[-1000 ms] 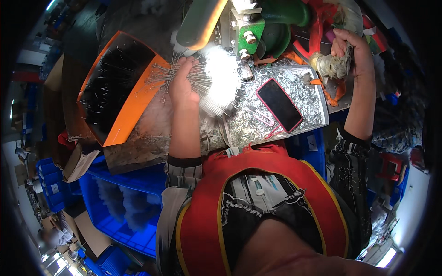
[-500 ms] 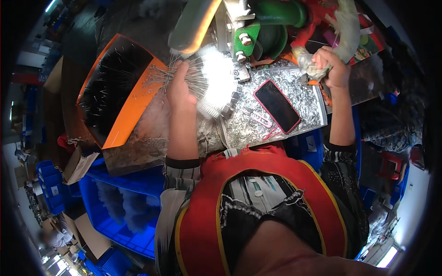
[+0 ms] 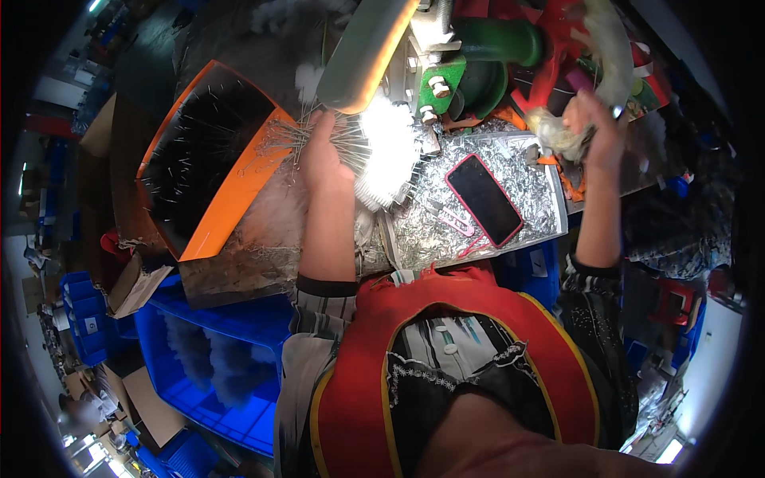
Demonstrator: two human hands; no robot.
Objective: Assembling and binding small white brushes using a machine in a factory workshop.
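My left hand is closed around a bundle of thin wire-stemmed brushes. Their looped wire ends point left, over the rim of an orange bin, and white bristles glare in the light on the right. At the far right, my right hand is beside the cloth-wrapped end of a machine's curved lever. Motion smears its fingers, so whether they grip anything is unclear. A green and red machine stands between the hands, toward the back.
A lit lamp hangs close above the bundle. A phone and pink-handled snips lie on a silvery board. Dark wires fill the orange bin. Below the bench's left edge, a blue crate holds grey fluffy brushes.
My right hand has moved off the lever's wrapped end, a little to the right, and is blurred. The left hand keeps its hold on the bundle. The whole view has shifted slightly.
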